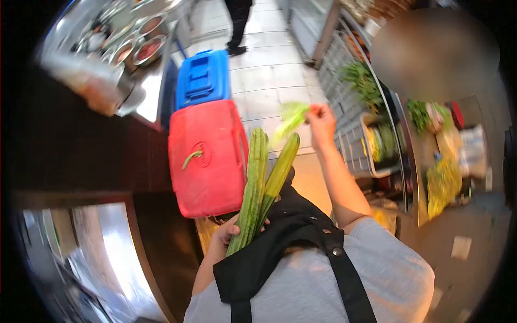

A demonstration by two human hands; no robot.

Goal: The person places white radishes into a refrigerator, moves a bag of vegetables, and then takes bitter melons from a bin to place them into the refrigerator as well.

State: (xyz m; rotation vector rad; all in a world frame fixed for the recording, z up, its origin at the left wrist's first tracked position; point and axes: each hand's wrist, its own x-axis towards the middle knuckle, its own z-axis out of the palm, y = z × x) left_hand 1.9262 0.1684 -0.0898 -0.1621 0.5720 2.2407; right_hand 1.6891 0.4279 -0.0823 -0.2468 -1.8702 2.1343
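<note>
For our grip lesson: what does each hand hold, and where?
Left hand grips two green gourds at their lower ends; right hand pinches a pale leaf by one end.

Open floor (269, 75) between red bin (207, 161) and rack (350, 142)

The gourds (257, 177) hide much of the left hand (224, 232); the apron (285, 237) covers the thinner one's lower end. The leaf (291, 119) in the right hand (321, 121) is smeared. The top edge cuts a person (237, 24) off above the legs. Counter goods (444, 183) are too blurred to name.
</note>
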